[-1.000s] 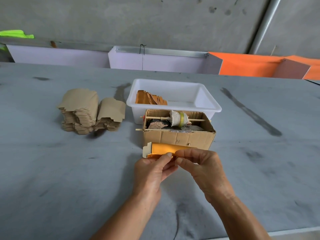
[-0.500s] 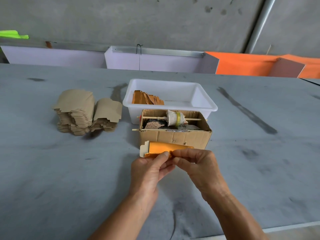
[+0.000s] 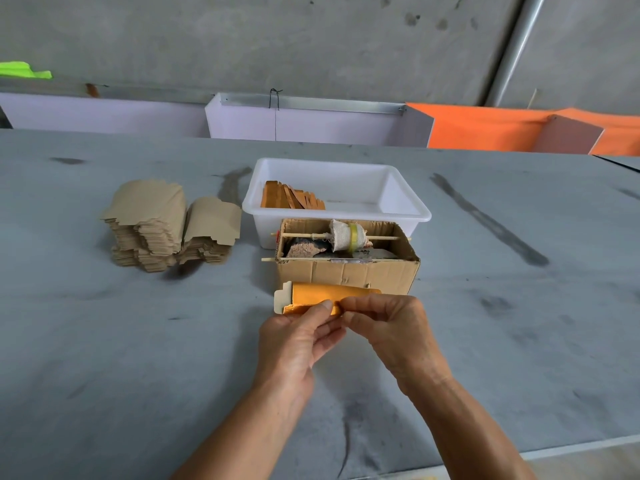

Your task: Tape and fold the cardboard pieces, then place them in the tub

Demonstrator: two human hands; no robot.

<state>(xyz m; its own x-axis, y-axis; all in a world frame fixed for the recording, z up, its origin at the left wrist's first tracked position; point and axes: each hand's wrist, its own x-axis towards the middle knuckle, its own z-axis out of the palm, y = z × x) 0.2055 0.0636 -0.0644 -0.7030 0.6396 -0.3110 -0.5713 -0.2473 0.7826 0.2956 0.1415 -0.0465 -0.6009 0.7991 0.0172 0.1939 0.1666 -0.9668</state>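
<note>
Soft, even daylight fills the scene, bright without glare. Faint, blurred shadows lie on the grey surface (image 3: 104, 341) just beneath the cardboard stack (image 3: 166, 225) and the forearms. The middle is sharp. Wide-angle distortion bends the far wall and the surface's edges outward near the corners.

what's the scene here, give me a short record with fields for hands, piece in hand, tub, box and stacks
left hand: pinches the near edge of the orange cardboard piece
right hand: pinches the same piece
white tub: holds a row of folded orange pieces
cardboard box: open, tape roll on a stick
unfolded stacks: left of the tub
</note>
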